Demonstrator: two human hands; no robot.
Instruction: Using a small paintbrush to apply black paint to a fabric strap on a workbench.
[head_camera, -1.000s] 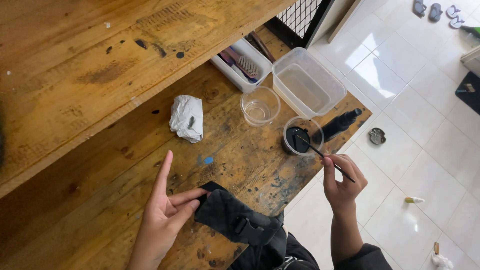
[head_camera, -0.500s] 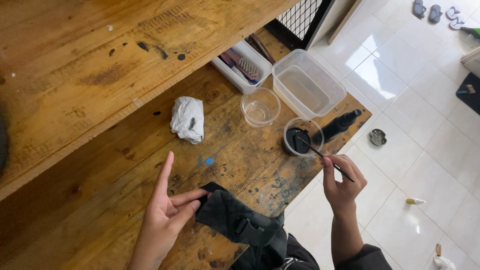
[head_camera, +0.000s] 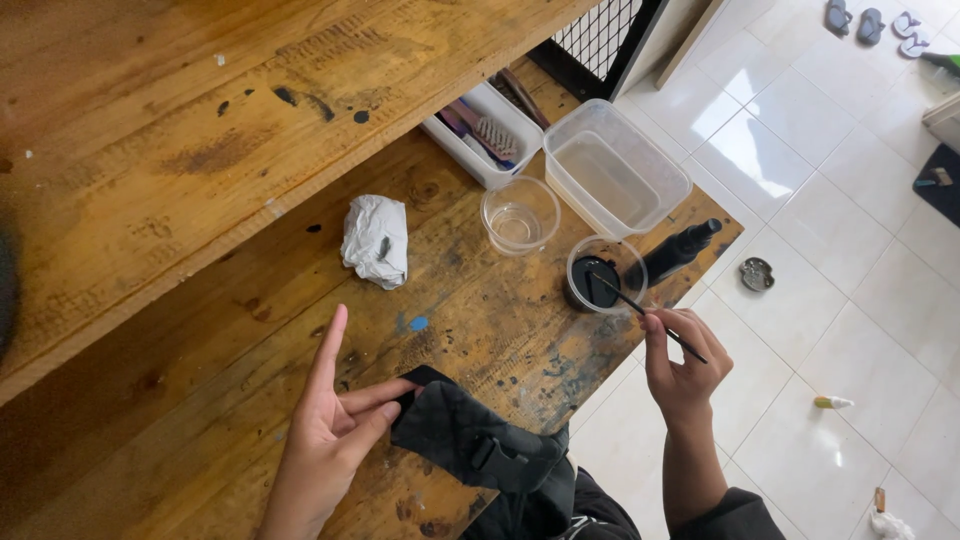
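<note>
My right hand (head_camera: 682, 362) grips a thin dark brush (head_camera: 640, 312) whose tip dips into a small clear cup of black paint (head_camera: 598, 278) near the table's right edge. My left hand (head_camera: 335, 420) rests on the wooden table, thumb and fingers pinching the corner of a black fabric bag with a buckle (head_camera: 470, 440), index finger stretched out flat. The bag hangs over the table's front edge toward my lap.
A crumpled white cloth (head_camera: 376, 240), a clear cup with water (head_camera: 518, 213), a clear plastic tub (head_camera: 615, 170), a white tray of brushes (head_camera: 482, 133) and a black bottle (head_camera: 678, 252) stand on the stained table (head_camera: 200, 330). A wooden shelf (head_camera: 150, 120) overhangs at upper left. Tiled floor lies to the right.
</note>
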